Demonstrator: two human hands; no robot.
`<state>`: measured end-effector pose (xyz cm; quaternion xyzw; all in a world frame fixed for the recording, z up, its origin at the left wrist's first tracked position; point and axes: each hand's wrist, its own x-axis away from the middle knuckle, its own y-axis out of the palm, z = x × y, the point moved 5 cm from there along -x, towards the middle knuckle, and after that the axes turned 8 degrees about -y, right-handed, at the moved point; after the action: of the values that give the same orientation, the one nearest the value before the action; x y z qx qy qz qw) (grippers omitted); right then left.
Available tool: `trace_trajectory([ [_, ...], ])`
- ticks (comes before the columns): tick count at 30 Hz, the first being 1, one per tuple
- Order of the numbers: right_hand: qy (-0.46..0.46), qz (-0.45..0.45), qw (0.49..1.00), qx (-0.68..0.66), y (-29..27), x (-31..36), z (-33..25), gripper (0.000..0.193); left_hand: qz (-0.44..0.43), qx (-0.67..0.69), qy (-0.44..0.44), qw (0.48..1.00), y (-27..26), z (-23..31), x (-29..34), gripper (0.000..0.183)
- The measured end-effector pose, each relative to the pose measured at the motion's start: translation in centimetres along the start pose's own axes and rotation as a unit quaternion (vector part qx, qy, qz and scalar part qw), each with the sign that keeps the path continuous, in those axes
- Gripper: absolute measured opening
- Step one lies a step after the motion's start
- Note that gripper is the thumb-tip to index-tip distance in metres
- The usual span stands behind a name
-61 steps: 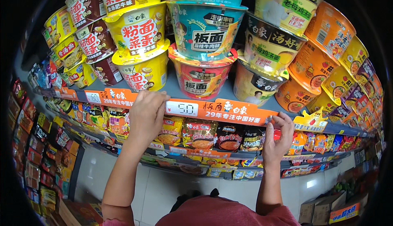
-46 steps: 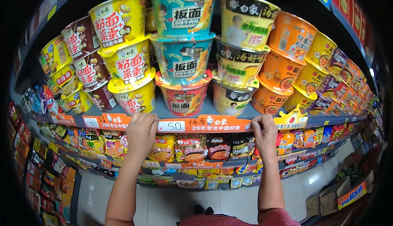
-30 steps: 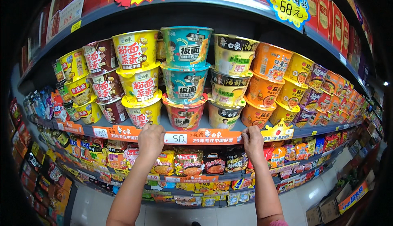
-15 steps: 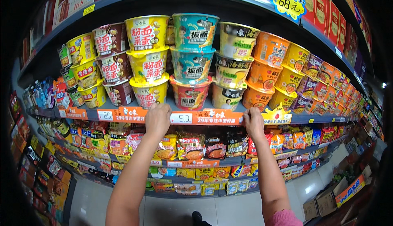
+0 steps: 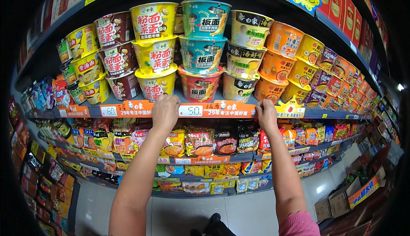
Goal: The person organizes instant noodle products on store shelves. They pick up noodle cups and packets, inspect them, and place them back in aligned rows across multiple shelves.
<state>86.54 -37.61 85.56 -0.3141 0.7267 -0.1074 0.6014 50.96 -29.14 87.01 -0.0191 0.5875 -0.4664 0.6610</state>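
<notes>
Along the front edge of a shelf runs an orange and white label strip (image 5: 230,111) with price tags. My left hand (image 5: 166,113) is closed on this strip, just below a yellow noodle cup (image 5: 157,86). Further right, the fingers of my right hand (image 5: 267,115) pinch the strip's other end, under an orange noodle cup (image 5: 270,90). Between the hands, a red noodle cup (image 5: 199,85) and a cream and black cup (image 5: 239,89) form the bottom of stacks. Teal noodle cups (image 5: 202,55) stand on the red one. My fingertips are partly hidden behind the hands.
Several more stacked cups, such as brown ones (image 5: 123,87), line the shelf on both sides. Lower shelves hold bagged noodles (image 5: 200,142). Red boxes (image 5: 336,9) fill the shelf above. Cardboard boxes (image 5: 339,204) sit on the tiled floor (image 5: 256,208) at the right.
The shelf and its cups now sit a little higher in the view, and more of my shoes and legs shows. Both hands stay closed at the label strip.
</notes>
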Motion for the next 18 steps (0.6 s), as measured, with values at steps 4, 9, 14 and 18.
trace_trajectory([
  [4,0.001,0.002,1.0,-0.006,0.03,0.02,-0.06,0.012,-0.002,0.006,-0.001,1.0,0.05,-0.15,0.0,0.002],
  [9,-0.021,0.008,1.0,-0.007,0.07,-0.09,0.19,0.011,-0.004,0.005,-0.007,1.0,0.14,-0.29,-0.07,0.002],
  [14,-0.006,0.004,1.0,-0.014,-0.11,0.06,-0.12,0.011,-0.008,0.006,-0.011,1.0,0.02,-0.21,0.09,0.003],
  [18,-0.004,-0.007,1.0,-0.014,-0.32,-0.02,0.01,0.011,-0.011,0.014,-0.013,1.0,0.2,-0.05,0.03,0.005],
])
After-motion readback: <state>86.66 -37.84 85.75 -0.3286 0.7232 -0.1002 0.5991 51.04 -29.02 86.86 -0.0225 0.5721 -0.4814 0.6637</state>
